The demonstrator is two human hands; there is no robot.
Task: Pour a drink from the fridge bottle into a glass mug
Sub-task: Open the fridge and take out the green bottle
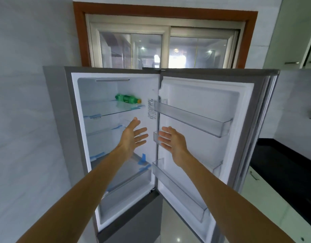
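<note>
Fridge door (203, 120) open; green bottle (128, 98) lies on its side on the top glass shelf (112, 111), well above both hands, untouched. Left hand (132, 135) and right hand (172, 140) reach in empty, fingers straight, palms facing, apart; early stage: grabbing bottle and pouring remain, no glass mug in view

left hand (133, 135): arm outstretched, fingers straight, palm inward | right hand (172, 139): arm outstretched, fingers straight, palm facing left hand
</note>
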